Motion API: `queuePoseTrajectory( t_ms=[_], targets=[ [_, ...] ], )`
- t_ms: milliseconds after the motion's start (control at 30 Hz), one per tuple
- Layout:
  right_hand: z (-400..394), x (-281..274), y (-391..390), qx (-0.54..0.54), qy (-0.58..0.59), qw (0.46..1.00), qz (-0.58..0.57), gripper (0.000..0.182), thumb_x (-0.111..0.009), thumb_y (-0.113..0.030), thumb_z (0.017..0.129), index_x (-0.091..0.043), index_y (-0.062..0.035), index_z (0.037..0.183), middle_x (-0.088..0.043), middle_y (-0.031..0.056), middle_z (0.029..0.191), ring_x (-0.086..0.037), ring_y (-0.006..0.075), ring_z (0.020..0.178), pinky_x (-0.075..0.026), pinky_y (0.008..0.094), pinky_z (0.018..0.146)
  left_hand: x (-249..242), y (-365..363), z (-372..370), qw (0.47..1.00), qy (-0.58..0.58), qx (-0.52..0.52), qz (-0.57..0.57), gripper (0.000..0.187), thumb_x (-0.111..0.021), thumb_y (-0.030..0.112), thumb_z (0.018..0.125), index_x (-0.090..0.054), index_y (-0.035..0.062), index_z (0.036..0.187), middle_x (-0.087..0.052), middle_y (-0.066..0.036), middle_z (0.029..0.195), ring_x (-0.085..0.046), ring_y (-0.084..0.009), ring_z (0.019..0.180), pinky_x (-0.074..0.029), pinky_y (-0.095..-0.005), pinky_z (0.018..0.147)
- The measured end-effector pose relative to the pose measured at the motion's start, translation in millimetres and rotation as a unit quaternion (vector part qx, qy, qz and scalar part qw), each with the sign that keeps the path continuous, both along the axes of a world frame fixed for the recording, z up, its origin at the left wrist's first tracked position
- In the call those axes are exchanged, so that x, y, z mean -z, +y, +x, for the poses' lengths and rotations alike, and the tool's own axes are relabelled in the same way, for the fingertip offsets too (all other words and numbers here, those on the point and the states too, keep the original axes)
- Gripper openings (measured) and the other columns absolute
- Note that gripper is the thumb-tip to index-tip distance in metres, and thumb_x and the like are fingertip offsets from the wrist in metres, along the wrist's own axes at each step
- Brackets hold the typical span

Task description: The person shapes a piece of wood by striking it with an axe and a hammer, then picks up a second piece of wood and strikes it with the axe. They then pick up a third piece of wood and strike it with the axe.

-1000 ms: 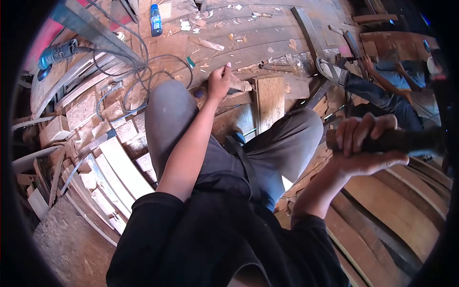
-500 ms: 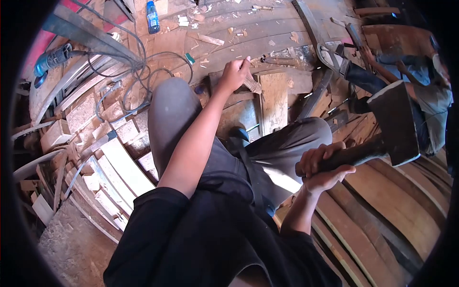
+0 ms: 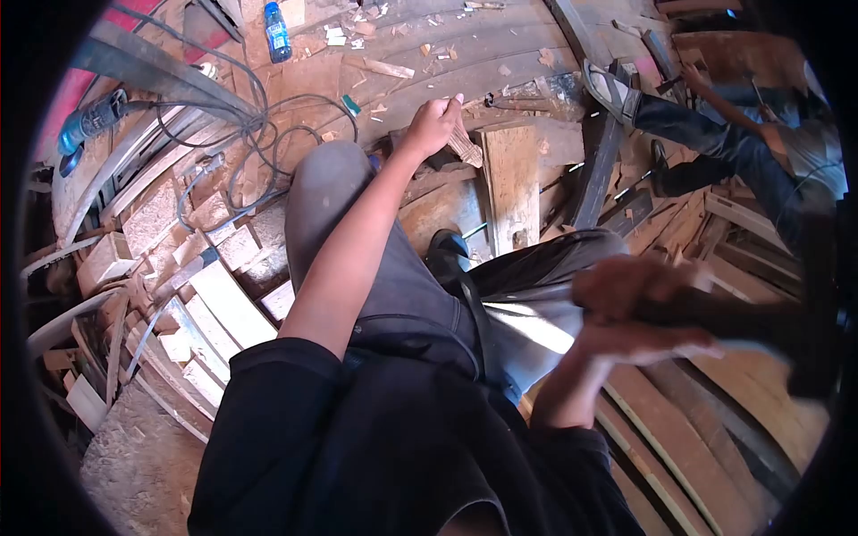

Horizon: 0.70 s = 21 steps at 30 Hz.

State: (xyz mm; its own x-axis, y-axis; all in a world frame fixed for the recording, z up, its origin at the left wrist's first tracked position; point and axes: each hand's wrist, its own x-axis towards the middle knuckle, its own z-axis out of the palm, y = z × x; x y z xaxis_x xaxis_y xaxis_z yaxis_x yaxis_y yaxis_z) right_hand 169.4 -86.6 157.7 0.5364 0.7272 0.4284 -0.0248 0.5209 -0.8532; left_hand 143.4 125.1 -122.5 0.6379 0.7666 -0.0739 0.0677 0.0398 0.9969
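My left hand (image 3: pixel 433 127) is closed on a small ridged brown piece of wood (image 3: pixel 465 147), its lower end near the top of an upright board (image 3: pixel 511 179) between my knees. My right hand (image 3: pixel 639 308), blurred by motion, is wrapped round the thick handle of an axe (image 3: pixel 818 313). The broad dark axe head is at the far right, partly lost in the dark border of the view. My crossed legs (image 3: pixel 366 268) lie below the hands.
A co-worker's leg and shoe (image 3: pixel 617 98) extend in from the right. A blue power tool (image 3: pixel 89 125), coiled cable (image 3: pixel 255 125) and water bottle (image 3: pixel 277 34) lie at upper left. Curved planks (image 3: pixel 679 429) run at lower right; wood offcuts (image 3: pixel 219 295) lie left.
My right hand has swung the axe to the right and slightly down, and it is now blurred. My left hand still holds the wood piece. The co-worker's leg has shifted.
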Motion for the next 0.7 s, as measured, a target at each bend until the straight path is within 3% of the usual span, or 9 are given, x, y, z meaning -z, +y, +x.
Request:
queuePoseTrajectory(
  t_ms=[67, 100, 133, 167, 233, 300, 433, 567, 700],
  targets=[
    [-13, 74, -17, 0.01, 0.105, 0.992, -0.076, 0.053, -0.048, -0.062, 0.09, -0.047, -0.0095, 0.089, -0.038, 0.0036, 0.046, -0.037, 0.0156, 0.034, -0.028, 0.0311, 0.029, 2, -1, 2, 1.0, 0.01, -0.012, 0.0, 0.059, -0.04, 0.04, 0.1, -0.063, -0.0016, 0.065, -0.064, -0.013, 0.06, -0.061, -0.0221, 0.059, -0.049, -0.0357, 0.065],
    [-36, 92, -13, 0.159, 0.169, 0.954, -0.19, 0.047, -0.047, -0.053, 0.095, -0.047, -0.0082, 0.084, -0.042, 0.0042, 0.048, -0.041, 0.0157, 0.037, -0.03, 0.0298, 0.032, -1, 0, 0, 1.0, 0.011, -0.009, 0.009, 0.059, -0.04, 0.041, 0.1, -0.063, -0.0015, 0.065, -0.064, -0.014, 0.061, -0.062, -0.0228, 0.06, -0.049, -0.0362, 0.066],
    [-41, 105, -17, 0.123, -0.007, 0.921, -0.369, 0.042, -0.041, -0.045, 0.1, -0.046, -0.008, 0.079, -0.041, 0.0028, 0.05, -0.042, 0.0138, 0.038, -0.033, 0.0286, 0.034, -4, 0, -4, 1.0, 0.012, -0.005, 0.017, 0.059, -0.04, 0.041, 0.1, -0.062, -0.0015, 0.066, -0.064, -0.015, 0.061, -0.062, -0.0235, 0.061, -0.049, -0.0366, 0.067],
    [-38, 137, -24, 0.021, 0.029, 0.883, -0.468, 0.045, -0.038, -0.045, 0.101, -0.044, -0.0081, 0.075, -0.039, 0.0013, 0.05, -0.04, 0.0116, 0.037, -0.031, 0.028, 0.034, -9, -1, -6, 1.0, 0.014, 0.001, 0.026, 0.058, -0.041, 0.041, 0.099, -0.062, -0.0015, 0.066, -0.064, -0.015, 0.062, -0.063, -0.0242, 0.062, -0.049, -0.037, 0.067],
    [-41, 142, -23, -0.009, 0.085, 0.837, -0.541, 0.049, -0.036, -0.048, 0.101, -0.042, -0.0077, 0.075, -0.035, 0.0002, 0.05, -0.033, 0.01, 0.035, -0.028, 0.0263, 0.033, 6, -8, 2, 0.996, 0.054, -0.044, 0.055, 0.05, -0.042, 0.041, 0.098, -0.061, -0.0024, 0.083, -0.063, -0.021, 0.074, -0.063, -0.0339, 0.073, -0.048, -0.0409, 0.072],
    [-33, 130, -25, -0.045, 0.124, 0.836, -0.533, 0.049, -0.037, -0.049, 0.101, -0.042, -0.0073, 0.075, -0.036, 0.0003, 0.049, -0.034, 0.0102, 0.035, -0.028, 0.0269, 0.032, 3, -8, -1, 0.995, 0.025, -0.091, 0.04, 0.047, -0.042, 0.04, 0.098, -0.059, -0.002, 0.087, -0.062, -0.023, 0.077, -0.061, -0.0391, 0.076, -0.047, -0.0428, 0.072],
    [-19, 79, -15, 0.007, -0.012, 0.903, -0.43, 0.05, -0.04, -0.05, 0.099, -0.045, -0.0064, 0.074, -0.043, 0.0022, 0.049, -0.043, 0.0104, 0.037, -0.033, 0.0261, 0.033, 38, 9, 4, 0.999, -0.008, -0.05, 0.0, 0.042, -0.043, 0.037, 0.098, -0.055, -0.0019, 0.087, -0.059, -0.023, 0.075, -0.059, -0.0385, 0.073, -0.046, -0.0431, 0.069],
    [-9, -5, 10, 0.004, 0.025, 0.98, -0.196, 0.062, -0.046, -0.069, 0.087, -0.044, -0.0066, 0.084, -0.039, 0.0008, 0.048, -0.037, 0.0102, 0.033, -0.031, 0.0259, 0.03, 15, -1, -6, 0.996, -0.005, -0.081, 0.034, 0.036, -0.046, 0.031, 0.097, -0.053, -0.0017, 0.085, -0.057, -0.022, 0.071, -0.058, -0.0358, 0.069, -0.045, -0.042, 0.066],
    [-6, -38, 26, -0.088, -0.014, 0.996, -0.002, 0.07, -0.05, -0.077, 0.078, -0.042, -0.0084, 0.085, -0.041, 0.0024, 0.052, -0.035, 0.0114, 0.032, -0.031, 0.0265, 0.03, 7, -1, -9, 0.994, 0.026, -0.096, 0.042, 0.032, -0.047, 0.028, 0.096, -0.053, -0.0014, 0.085, -0.057, -0.023, 0.073, -0.058, -0.0387, 0.07, -0.045, -0.0424, 0.065]
  ],
)
